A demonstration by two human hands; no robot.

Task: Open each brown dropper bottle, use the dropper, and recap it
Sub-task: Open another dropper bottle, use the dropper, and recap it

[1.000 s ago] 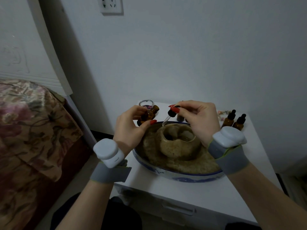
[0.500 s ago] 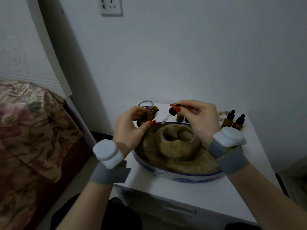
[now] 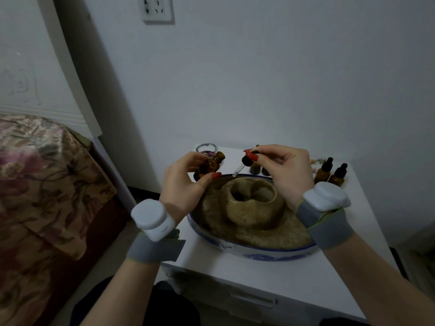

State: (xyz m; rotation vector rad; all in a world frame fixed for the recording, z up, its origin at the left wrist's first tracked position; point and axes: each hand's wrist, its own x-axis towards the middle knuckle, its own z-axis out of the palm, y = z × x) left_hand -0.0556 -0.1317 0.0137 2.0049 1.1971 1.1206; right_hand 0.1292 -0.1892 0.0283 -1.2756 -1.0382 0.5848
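Observation:
My left hand point(image 3: 186, 184) grips an open brown dropper bottle point(image 3: 211, 164), tilted with its mouth toward the upper right. A little to its right, my right hand point(image 3: 282, 170) pinches the black bulb of the dropper point(image 3: 244, 164); its glass tip points down-left, just above the far rim of the bowl. Two capped brown bottles point(image 3: 331, 172) stand at the back right of the table. Another brown bottle point(image 3: 255, 168) stands behind my right fingers, mostly hidden.
A blue-and-white bowl point(image 3: 249, 249) holding a tan stone-like ornament fills the middle of the white bedside table point(image 3: 270, 276). A round beaded item point(image 3: 207, 147) lies at the back left. A bed with a floral cover point(image 3: 42, 184) is on the left.
The dropper in my right hand has risen slightly and shifted a little toward the bottle. My left hand keeps holding the bottle in about the same place.

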